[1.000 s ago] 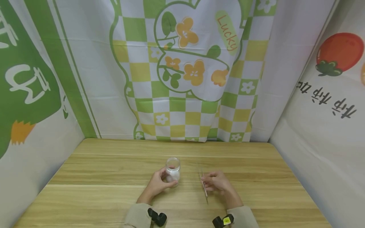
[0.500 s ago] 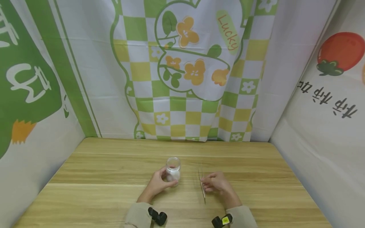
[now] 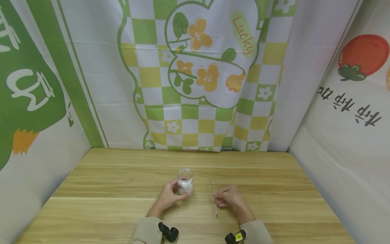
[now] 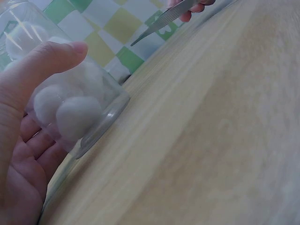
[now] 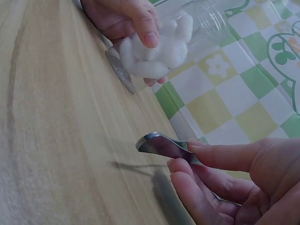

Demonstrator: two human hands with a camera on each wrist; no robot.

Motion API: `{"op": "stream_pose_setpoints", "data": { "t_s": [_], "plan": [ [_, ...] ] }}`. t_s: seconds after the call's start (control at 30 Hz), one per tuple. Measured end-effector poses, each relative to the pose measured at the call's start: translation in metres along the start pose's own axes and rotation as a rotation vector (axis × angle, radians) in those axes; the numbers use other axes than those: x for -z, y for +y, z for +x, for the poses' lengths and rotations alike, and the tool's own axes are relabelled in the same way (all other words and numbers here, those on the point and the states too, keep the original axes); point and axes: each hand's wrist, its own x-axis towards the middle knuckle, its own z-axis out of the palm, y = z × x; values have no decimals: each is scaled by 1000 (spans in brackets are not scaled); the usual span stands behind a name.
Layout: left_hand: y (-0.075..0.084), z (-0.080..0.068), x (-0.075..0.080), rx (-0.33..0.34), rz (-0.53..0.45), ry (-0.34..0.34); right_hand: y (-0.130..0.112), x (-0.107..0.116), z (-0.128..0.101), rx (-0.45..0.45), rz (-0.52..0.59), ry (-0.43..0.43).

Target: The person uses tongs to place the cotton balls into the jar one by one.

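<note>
open wood all round, two hands crowding the near middle

the table (image 3: 106,210) lies bare to the left, right and back, hemmed by cloth walls (image 3: 195,84) on three sides. the glass jar (image 3: 185,181) in the left hand (image 3: 169,198) and the tweezers (image 3: 215,200) in the right hand (image 3: 231,198) stand near each other, a narrow lane of wood between them.

Wooden table (image 3: 106,206); checkered floral curtain (image 3: 198,84)

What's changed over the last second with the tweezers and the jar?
The right hand has drawn the tweezers slightly left and toward the person, still pinching them. The left hand still grips the jar of cotton balls upright on the table.
</note>
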Motion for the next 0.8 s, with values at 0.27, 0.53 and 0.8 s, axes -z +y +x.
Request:
{"op": "stream_pose_setpoints", "data": {
  "t_s": [0.27, 0.53, 0.8],
  "plan": [
    [1, 0, 0, 7, -1, -7, 1, -5, 2, -8, -27, 44],
    [3, 0, 0, 20, -2, -6, 2, -10, 0, -10, -34, 74],
    [3, -1, 1, 13, 0, -9, 1, -12, -1, -26, -48, 97]
  ]
}}
